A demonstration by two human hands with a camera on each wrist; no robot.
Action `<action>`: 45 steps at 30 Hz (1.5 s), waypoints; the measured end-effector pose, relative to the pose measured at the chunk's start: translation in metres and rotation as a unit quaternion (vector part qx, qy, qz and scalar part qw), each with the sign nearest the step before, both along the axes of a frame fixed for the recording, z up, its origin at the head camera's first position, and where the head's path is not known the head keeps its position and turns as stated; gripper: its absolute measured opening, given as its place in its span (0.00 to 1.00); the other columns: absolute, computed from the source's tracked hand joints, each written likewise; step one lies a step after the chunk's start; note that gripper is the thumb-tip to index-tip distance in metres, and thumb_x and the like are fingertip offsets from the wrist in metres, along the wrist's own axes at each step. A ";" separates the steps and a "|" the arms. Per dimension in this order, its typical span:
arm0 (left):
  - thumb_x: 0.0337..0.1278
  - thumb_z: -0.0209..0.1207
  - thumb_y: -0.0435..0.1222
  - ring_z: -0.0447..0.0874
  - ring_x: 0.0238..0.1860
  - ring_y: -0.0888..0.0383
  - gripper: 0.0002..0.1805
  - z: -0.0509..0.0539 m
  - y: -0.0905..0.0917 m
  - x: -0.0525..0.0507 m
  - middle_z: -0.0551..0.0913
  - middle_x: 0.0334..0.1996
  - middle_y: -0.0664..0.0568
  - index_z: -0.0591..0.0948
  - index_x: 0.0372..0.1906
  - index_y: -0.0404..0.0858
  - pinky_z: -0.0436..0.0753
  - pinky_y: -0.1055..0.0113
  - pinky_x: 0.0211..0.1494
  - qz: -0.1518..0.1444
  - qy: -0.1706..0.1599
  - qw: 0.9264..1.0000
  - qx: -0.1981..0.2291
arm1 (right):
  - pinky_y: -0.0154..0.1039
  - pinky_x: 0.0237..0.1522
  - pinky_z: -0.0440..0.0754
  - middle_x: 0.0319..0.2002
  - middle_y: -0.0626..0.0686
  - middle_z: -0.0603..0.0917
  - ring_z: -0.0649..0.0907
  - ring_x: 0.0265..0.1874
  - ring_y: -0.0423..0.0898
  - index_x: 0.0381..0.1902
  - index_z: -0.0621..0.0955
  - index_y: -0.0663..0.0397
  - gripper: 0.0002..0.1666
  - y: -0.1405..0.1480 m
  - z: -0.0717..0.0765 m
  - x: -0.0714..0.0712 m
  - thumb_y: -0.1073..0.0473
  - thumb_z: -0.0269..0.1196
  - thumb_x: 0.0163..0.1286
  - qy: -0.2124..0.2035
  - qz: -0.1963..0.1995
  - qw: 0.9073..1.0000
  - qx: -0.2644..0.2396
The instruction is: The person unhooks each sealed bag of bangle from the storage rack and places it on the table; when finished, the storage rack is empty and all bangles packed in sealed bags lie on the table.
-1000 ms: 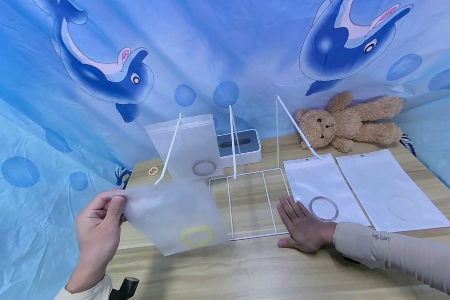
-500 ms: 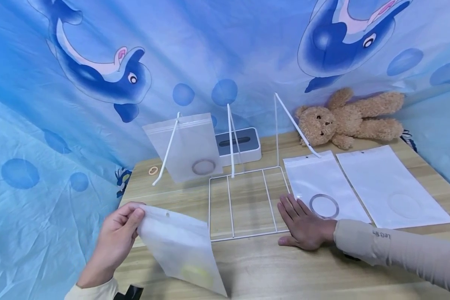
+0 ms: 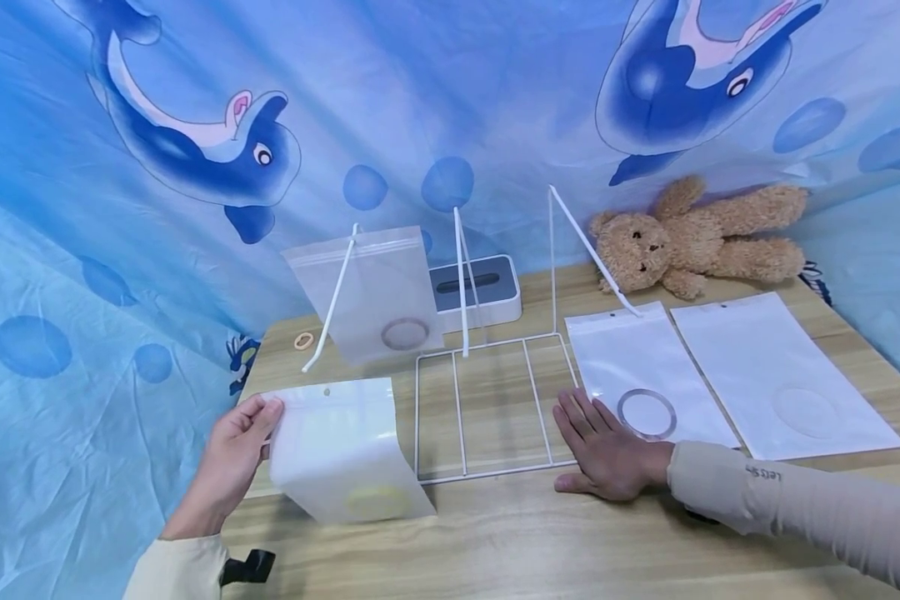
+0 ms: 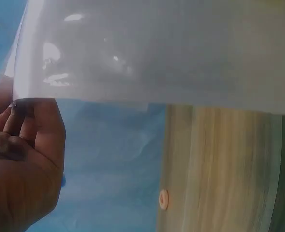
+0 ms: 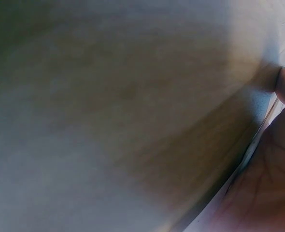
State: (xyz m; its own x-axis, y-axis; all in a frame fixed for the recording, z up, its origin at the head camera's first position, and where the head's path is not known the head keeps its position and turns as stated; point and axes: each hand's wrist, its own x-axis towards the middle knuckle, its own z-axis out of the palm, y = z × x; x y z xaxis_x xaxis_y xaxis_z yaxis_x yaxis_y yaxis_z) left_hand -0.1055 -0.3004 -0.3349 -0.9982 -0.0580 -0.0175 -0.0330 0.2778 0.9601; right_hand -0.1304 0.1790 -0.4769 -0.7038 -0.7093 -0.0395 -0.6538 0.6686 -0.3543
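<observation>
The left hand (image 3: 232, 454) pinches the top left corner of a translucent bag (image 3: 337, 433) with a yellow ring mark near its bottom; the bag hangs bent over the table's front left. In the left wrist view the bag (image 4: 147, 53) spans the top, its edge between thumb and fingers of the hand (image 4: 26, 154). The right hand (image 3: 607, 450) lies flat, fingers spread, at the right edge of the white wire rack (image 3: 495, 473) and against a white bag with a grey ring (image 3: 622, 358). Another bag (image 3: 375, 292) hangs from the rack's left arm.
A second white bag (image 3: 780, 375) lies at the right. Behind are a teddy bear (image 3: 690, 242) on its side and a grey-topped white box (image 3: 495, 312). A small orange ring (image 3: 303, 341) lies at the back left. The rack's slanting arms rise above the table (image 3: 510, 542).
The left hand has moved right and down with its bag, which swung toward the front and then back up, its top edge now facing the rack. The right hand has stayed in place.
</observation>
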 end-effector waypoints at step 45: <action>0.81 0.41 0.43 0.67 0.55 0.48 0.29 -0.067 -0.015 -0.120 0.67 0.56 0.41 0.61 0.73 0.27 0.71 0.54 0.58 0.074 -0.235 0.963 -0.110 | 0.63 0.71 0.33 0.76 0.75 0.42 0.39 0.74 0.72 0.75 0.49 0.75 0.60 0.002 -0.006 0.000 0.27 0.50 0.72 0.013 0.008 1.000 -0.016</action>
State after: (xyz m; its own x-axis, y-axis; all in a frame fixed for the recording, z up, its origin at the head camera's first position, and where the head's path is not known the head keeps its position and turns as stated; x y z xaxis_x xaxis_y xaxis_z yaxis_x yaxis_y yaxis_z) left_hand -0.2256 -0.3152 -0.4020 -0.8635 -0.2534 -0.4362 -0.5044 0.4316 0.7479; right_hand -0.1303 0.1809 -0.4827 -0.6928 -0.7211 0.0019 -0.6737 0.6464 -0.3582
